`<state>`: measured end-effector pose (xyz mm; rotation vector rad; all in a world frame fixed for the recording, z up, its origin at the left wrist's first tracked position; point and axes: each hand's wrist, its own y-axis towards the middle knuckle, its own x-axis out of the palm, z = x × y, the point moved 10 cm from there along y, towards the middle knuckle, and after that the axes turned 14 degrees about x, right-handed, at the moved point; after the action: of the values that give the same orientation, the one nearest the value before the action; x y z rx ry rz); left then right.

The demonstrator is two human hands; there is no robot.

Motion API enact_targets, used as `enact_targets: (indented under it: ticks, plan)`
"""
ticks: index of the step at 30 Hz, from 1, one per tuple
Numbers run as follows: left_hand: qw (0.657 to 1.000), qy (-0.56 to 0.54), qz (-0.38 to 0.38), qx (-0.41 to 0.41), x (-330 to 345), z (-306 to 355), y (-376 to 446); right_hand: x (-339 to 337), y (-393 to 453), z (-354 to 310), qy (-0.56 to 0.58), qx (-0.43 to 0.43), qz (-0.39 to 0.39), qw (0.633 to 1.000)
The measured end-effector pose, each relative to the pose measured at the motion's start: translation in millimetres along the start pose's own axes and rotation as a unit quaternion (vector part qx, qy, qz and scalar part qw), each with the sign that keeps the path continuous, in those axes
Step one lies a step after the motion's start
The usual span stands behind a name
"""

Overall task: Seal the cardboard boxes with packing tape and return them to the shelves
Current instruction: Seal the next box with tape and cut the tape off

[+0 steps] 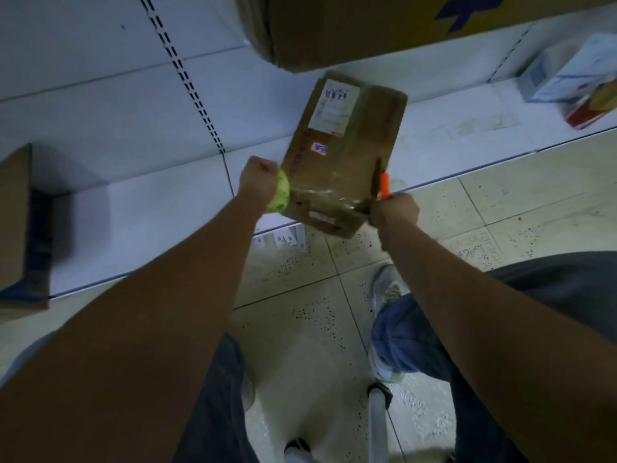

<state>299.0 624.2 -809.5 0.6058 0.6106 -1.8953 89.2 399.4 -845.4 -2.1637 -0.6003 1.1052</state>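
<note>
A flat brown cardboard box (344, 152) with a white shipping label is held between both hands above the lower shelf's front edge. My left hand (258, 178) is curled at the box's left edge, with a yellow-green tape roll (280, 195) between that hand and the box. My right hand (394, 208) grips the box's near right corner together with an orange-handled cutter (385, 185) that sticks up past the fingers. Clear tape glints across the near end of the box.
The white lower shelf (150, 208) runs left to right, with a cardboard box (20, 225) at its left end. A large brown box (350, 28) sits on the shelf above, and small white packages (567, 75) at far right. Tiled floor and my legs lie below.
</note>
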Motion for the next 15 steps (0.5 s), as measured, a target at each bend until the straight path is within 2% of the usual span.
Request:
enact_targets:
  ticks: [2, 3, 4, 5, 7, 8, 9, 11, 13, 15]
  plan:
    - [0.993, 0.049, 0.105, -0.001, -56, 0, 0, 53, -17, 20, 0.067, 0.049, -0.153, 0.985]
    - [0.982, 0.097, 0.159, -0.014, -87, 0, -5, 62, -25, 23, 0.095, 0.034, -0.166, 0.981]
    - [0.970, 0.133, 0.202, -0.026, -113, 1, -13, 54, -29, 18, 0.087, -0.015, -0.128, 0.988]
    - [0.961, 0.150, 0.227, -0.040, -130, -2, -20, 34, -34, 6, 0.060, -0.092, -0.057, 0.992]
    - [0.958, 0.157, 0.231, -0.064, -141, -10, -29, -14, -41, -21, 0.024, -0.203, 0.074, 0.976]
    - [0.960, 0.154, 0.220, -0.082, -138, -14, -36, -31, -36, -32, 0.016, -0.225, 0.103, 0.969]
    - [0.961, 0.149, 0.204, -0.111, -130, -21, -43, -39, -25, -41, 0.000, -0.230, 0.108, 0.967]
    - [0.962, 0.109, 0.180, -0.173, -108, -37, -61, -32, -5, -56, -0.054, -0.214, 0.067, 0.973]
    - [0.958, 0.054, 0.176, -0.222, -86, -51, -79, -11, 4, -59, -0.117, -0.184, 0.017, 0.976]
    - [0.952, 0.012, 0.182, -0.244, -77, -56, -89, 4, -1, -53, -0.140, -0.170, 0.007, 0.975]
